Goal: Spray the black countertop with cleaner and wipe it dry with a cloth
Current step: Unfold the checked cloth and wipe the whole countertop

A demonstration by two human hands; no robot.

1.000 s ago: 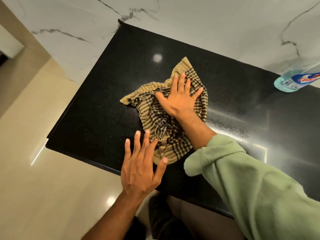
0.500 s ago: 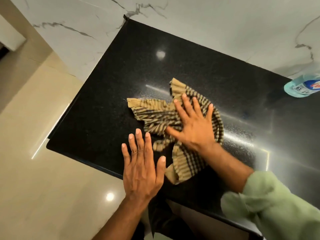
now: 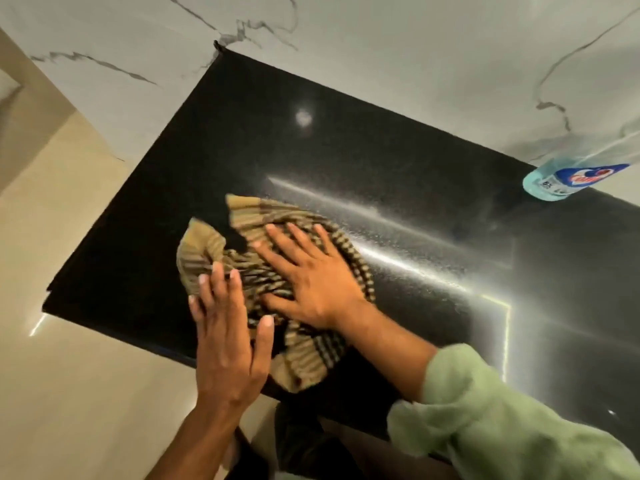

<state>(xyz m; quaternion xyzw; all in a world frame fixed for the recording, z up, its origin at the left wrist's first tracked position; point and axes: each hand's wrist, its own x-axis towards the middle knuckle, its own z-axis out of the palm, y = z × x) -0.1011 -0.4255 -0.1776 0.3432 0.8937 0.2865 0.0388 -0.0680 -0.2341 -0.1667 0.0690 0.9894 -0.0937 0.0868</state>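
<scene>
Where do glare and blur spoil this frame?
Head view: bright streaks of glare cross the counter right of the cloth, plus a round light spot near the back; the cloth's left edge and the left hand are motion-blurred; the bottle at the right edge is stretched by the wide lens.

The black, glossy worktop [image 3: 311, 161] meets a marble wall at its far edge. On it lie a crumpled tan-and-dark striped cloth [image 3: 311, 355] near the front edge and a blue cleaner bottle [image 3: 568, 180] at the far right.
</scene>
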